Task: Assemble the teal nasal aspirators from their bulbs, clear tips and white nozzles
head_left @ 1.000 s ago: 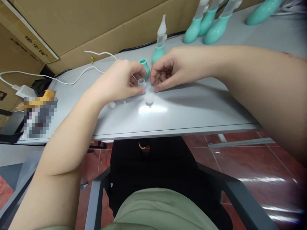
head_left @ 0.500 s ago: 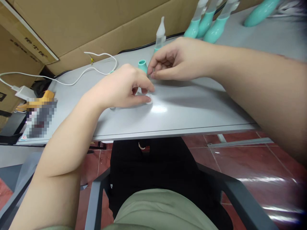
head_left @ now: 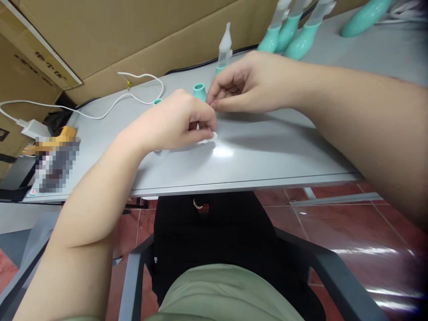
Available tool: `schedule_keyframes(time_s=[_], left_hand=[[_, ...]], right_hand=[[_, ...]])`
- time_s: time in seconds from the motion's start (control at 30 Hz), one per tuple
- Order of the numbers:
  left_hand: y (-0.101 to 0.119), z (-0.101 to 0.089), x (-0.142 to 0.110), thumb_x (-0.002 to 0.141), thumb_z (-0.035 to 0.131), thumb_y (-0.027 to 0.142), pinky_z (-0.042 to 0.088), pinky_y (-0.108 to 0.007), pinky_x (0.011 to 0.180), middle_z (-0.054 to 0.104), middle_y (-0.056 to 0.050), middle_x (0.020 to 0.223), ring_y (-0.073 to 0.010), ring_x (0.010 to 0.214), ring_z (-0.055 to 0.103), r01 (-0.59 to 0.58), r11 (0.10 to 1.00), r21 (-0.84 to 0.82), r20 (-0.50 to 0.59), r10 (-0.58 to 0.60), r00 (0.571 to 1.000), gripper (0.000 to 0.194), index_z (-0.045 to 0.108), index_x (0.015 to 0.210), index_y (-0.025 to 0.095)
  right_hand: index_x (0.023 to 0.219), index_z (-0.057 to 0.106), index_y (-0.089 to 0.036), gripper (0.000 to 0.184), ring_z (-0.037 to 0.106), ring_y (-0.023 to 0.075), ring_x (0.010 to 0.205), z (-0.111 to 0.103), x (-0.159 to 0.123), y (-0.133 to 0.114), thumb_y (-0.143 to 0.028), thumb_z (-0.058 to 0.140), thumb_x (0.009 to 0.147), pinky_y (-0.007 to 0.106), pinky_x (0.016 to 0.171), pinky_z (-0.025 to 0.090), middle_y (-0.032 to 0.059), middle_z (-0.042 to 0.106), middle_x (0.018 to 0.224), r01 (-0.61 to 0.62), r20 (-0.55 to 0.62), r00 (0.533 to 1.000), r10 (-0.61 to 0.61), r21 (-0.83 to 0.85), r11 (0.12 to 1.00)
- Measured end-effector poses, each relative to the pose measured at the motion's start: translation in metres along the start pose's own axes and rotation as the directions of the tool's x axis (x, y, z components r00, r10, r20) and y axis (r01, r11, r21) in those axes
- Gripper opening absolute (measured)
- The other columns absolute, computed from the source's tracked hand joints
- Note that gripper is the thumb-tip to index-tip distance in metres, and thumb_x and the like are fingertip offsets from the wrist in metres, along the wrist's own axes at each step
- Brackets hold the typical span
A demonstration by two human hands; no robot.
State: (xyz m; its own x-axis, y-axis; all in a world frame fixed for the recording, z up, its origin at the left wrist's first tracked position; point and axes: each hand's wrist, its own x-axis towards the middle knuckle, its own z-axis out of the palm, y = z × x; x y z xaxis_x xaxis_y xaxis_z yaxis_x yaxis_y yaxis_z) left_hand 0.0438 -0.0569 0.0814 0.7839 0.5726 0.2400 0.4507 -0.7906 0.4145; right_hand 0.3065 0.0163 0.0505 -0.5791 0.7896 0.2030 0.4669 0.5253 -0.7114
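Observation:
My left hand is closed over the table, thumb and fingers pinching a small white piece at the tabletop. Most of that piece is hidden by the fingers. Just beyond it, my right hand has its fingers curled and its thumb against the index finger; whatever lies between them is too small or hidden to make out. Its fingertips are beside an open-necked turquoise bulb. The turquoise rim of another part shows behind my left wrist. Behind my right hand stands a nasal aspirator with a white tip.
Several turquoise-and-clear aspirators stand at the back right, near a lone turquoise bulb. A white cable curls across the left of the grey table. An orange object lies at the far left. Cardboard walls the back.
My left hand has shifted slightly right, and its fingers have come together on the small white piece. My right hand has stayed almost where it was.

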Motion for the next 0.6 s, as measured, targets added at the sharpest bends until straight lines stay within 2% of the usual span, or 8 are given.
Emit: schedule_keyframes(time_s=[0.1,0.2,0.27,0.3,0.37,0.5,0.6], left_hand=[[0.0,-0.003,-0.003,0.102,0.089,0.027,0.052,-0.043,0.076,0.086,-0.001,0.084,-0.0192,0.071,0.066,0.032,0.996,-0.085,-0.189,-0.047,0.981,0.013,0.093,0.089,0.028],[-0.006,-0.002,-0.003,0.098,0.094,0.03,0.053,-0.044,0.072,0.087,-0.002,0.085,-0.0229,0.075,0.075,0.037,0.979,-0.2,-0.441,-0.123,0.889,0.019,0.088,0.08,0.031],[-0.013,0.0,0.0,0.094,0.097,0.029,0.053,-0.047,0.069,0.087,-0.002,0.084,-0.0274,0.075,0.079,0.018,0.973,-0.231,-0.534,-0.142,0.833,0.023,0.085,0.075,0.035],[-0.017,0.001,0.002,0.091,0.099,0.029,0.052,-0.048,0.068,0.087,-0.002,0.083,-0.0296,0.075,0.08,0.018,0.972,-0.233,-0.557,-0.149,0.817,0.025,0.084,0.073,0.037],[-0.024,0.003,0.006,0.085,0.105,0.03,0.053,-0.05,0.065,0.087,-0.003,0.08,-0.0325,0.074,0.08,0.043,0.971,-0.235,-0.574,-0.174,0.8,0.033,0.078,0.068,0.039],[-0.033,0.006,0.009,0.081,0.109,0.031,0.058,-0.054,0.07,0.086,-0.006,0.08,-0.0355,0.076,0.081,0.113,0.956,-0.272,-0.527,-0.246,0.814,0.036,0.077,0.066,0.036],[-0.034,0.007,0.012,0.077,0.107,0.028,0.064,-0.056,0.072,0.087,-0.006,0.083,-0.039,0.078,0.086,0.108,0.92,-0.376,-0.483,-0.294,0.825,0.03,0.079,0.072,0.036]], right_hand=[[0.095,0.094,-0.023,0.02,0.067,0.01,0.071,0.0,-0.003,-0.002,-0.011,0.096,0.112,0.026,0.065,0.051,0.0029,0.082,0.084,0.043,-0.024,0.999,-0.038,0.24,0.97],[0.1,0.092,-0.015,0.023,0.072,0.0093,0.066,0.004,-0.005,-0.006,-0.027,0.095,0.12,0.023,0.063,0.057,0.0059,0.085,0.089,0.09,-0.075,0.995,-0.06,0.506,0.858],[0.112,0.092,-0.012,0.02,0.08,0.0111,0.07,0.008,-0.004,-0.007,-0.03,0.096,0.12,0.023,0.065,0.065,0.0074,0.09,0.1,0.109,-0.107,0.993,-0.058,0.578,0.809],[0.118,0.092,-0.012,0.021,0.083,0.0121,0.072,0.01,-0.004,-0.007,-0.031,0.1,0.117,0.023,0.066,0.068,0.0073,0.091,0.103,0.119,-0.118,0.991,-0.061,0.592,0.797],[0.12,0.092,-0.011,0.035,0.086,0.0139,0.075,0.014,-0.003,-0.007,-0.031,0.114,0.102,0.023,0.067,0.072,0.0066,0.092,0.1,0.134,-0.132,0.989,-0.066,0.622,0.771],[0.101,0.093,-0.011,0.051,0.084,0.0133,0.073,0.02,-0.002,-0.01,-0.038,0.128,0.075,0.02,0.067,0.073,0.005,0.089,0.087,0.2,-0.194,0.976,-0.095,0.651,0.732],[0.093,0.093,-0.012,0.051,0.083,0.0127,0.072,0.022,-0.003,-0.014,-0.038,0.129,0.068,0.021,0.068,0.075,0.0036,0.088,0.085,0.27,-0.269,0.956,-0.12,0.636,0.723]])
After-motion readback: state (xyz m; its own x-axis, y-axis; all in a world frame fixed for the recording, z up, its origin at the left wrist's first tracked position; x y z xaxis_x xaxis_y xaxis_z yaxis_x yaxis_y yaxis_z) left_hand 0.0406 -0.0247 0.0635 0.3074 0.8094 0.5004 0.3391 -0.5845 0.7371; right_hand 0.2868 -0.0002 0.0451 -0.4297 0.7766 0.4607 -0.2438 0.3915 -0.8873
